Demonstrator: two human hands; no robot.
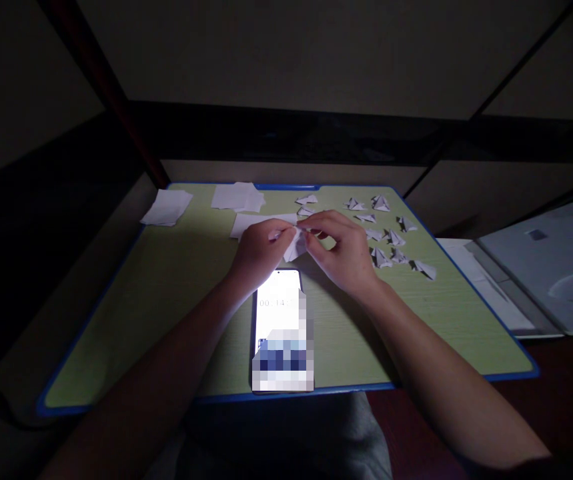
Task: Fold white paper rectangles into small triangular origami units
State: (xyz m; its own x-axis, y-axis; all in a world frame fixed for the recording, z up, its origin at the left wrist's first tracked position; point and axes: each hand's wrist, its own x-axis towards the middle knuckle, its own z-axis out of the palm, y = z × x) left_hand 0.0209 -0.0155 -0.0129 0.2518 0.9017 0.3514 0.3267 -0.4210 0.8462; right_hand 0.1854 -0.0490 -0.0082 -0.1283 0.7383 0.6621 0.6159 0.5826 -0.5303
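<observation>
At the far left corner of the pale green, blue-rimmed table (136,313) lies a stack of white paper sheets (166,208), with another white paper pile (236,197) further right. A loose white rectangular sheet (253,223) runs partly hidden behind the left hand (262,245), which pinches a small folded white paper piece (295,249) above the table's middle; fingertips cover its top. A dark-edged, glowing phone (279,320) lies below, its lower screen pixelated. The right hand (343,248) pinches the same piece, near scattered folded white paper shapes (394,238). A flat grey object (556,267) is cut off at right.
</observation>
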